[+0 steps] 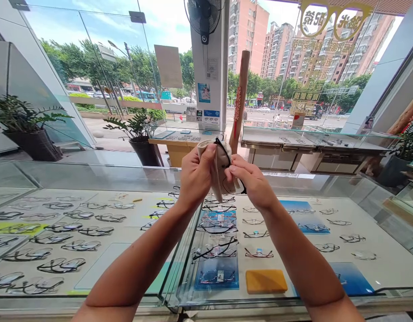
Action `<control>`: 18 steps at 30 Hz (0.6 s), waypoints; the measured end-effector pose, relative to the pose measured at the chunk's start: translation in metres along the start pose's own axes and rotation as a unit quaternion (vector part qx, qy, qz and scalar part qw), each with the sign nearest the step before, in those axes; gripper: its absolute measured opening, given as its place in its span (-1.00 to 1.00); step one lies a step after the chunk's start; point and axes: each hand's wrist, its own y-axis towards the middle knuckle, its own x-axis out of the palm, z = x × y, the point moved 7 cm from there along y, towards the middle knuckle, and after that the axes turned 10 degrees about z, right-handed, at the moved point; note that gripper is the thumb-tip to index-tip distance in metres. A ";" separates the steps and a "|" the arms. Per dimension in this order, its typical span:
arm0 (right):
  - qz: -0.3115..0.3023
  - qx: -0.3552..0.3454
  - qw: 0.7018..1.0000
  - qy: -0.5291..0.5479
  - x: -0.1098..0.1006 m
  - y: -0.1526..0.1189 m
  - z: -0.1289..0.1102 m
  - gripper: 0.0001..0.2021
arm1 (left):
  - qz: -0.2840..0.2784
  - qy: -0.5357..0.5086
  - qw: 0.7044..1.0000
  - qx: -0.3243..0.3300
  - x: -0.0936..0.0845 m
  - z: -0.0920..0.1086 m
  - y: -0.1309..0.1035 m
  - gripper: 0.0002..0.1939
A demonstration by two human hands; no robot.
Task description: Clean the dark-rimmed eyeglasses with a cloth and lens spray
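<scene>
Above the glass display counter, both my hands hold up a pair of dark-framed eyeglasses (226, 150). My left hand (197, 174) is closed, with its thumb pressing a light beige cloth (216, 176) against one lens. Part of the cloth hangs down below the thumb. My right hand (251, 181) pinches the frame near its middle, fingers curled. The lower part of the eyeglasses is partly hidden behind the right fingers.
Below my arms, the glass counter (179, 268) holds many eyeglasses in rows and an orange-yellow block (266, 281). Potted plants (144, 134), a wooden pole (240, 98) and more display cases (276, 136) stand beyond, before large windows. A fan (204, 18) hangs on the pillar.
</scene>
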 end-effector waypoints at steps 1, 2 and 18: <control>0.005 0.010 1.000 0.011 -0.002 0.001 0.000 -0.63 | -0.015 -0.004 1.000 -0.009 0.000 -0.001 0.002 -0.52; 0.009 0.022 1.000 0.020 -0.003 0.001 0.001 -0.63 | -0.032 -0.006 0.999 -0.019 0.001 -0.001 0.004 -0.52; 0.055 0.159 0.981 0.095 -0.013 0.000 0.016 -0.61 | -0.227 -0.024 0.970 -0.082 0.014 0.011 0.009 -0.62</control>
